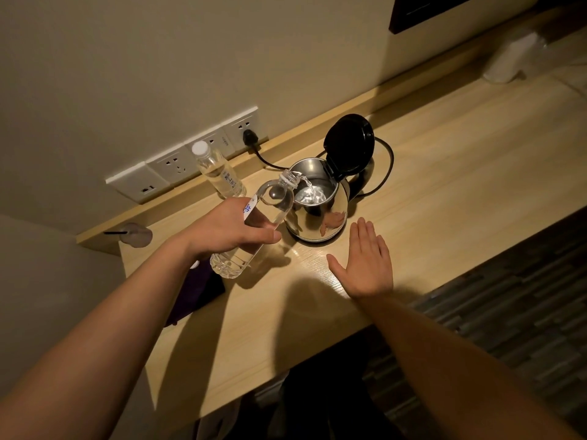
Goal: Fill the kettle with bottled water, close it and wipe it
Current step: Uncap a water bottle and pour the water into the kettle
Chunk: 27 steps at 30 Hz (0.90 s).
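A steel kettle (317, 217) stands on the wooden desk (444, 173) with its black lid (349, 144) flipped up. My left hand (228, 230) grips a clear uncapped water bottle (270, 204), tilted with its neck over the kettle's rim. A thin stream of water runs from the bottle into the kettle. My right hand (365, 262) lies flat on the desk just in front of the kettle, fingers together, holding nothing. A dark purple cloth (197, 290) lies on the desk under my left wrist, partly hidden by it.
A second capped water bottle (219, 173) stands by the wall sockets (178, 163). The kettle's black cord (386, 166) loops behind it to a plug (249, 136). A white cylinder (508, 58) stands far right. The desk's front edge runs diagonally below my right hand.
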Motion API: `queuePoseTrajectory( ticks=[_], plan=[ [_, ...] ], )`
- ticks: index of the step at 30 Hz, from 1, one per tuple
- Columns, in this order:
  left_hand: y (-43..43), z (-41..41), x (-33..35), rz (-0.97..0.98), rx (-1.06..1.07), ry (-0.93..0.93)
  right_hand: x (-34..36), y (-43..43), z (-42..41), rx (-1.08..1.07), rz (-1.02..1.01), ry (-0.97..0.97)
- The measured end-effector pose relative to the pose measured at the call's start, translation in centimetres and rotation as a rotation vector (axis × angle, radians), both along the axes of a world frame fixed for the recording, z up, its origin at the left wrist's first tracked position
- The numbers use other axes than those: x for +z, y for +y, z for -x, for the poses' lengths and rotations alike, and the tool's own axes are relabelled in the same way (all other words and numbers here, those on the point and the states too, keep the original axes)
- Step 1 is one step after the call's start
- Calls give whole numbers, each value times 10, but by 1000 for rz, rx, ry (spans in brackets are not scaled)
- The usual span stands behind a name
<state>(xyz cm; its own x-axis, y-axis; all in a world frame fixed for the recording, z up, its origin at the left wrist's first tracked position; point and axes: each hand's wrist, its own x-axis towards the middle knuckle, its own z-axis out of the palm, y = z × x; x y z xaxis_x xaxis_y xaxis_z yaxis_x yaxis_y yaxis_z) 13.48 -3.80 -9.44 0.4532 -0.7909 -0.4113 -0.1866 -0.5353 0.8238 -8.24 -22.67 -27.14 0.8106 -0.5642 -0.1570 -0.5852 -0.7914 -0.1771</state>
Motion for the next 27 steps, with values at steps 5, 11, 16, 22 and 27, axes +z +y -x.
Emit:
queuePoseTrajectory(
  ticks=[5,11,16,22,27],
  plan=[
    [0,1,4,-40,-7,10,-2,0,0,0,4,-8],
    [1,2,7,-54,9,79,-5,0,1,-7,19,-27],
    [3,3,10,-39,8,111,-8,0,1,-10,25,-29],
    [6,0,12,-39,-8,120,-9,0,2,-14,27,-30],
    [5,1,17,-36,-20,121,-8,1,1,-14,27,-32]
  ],
)
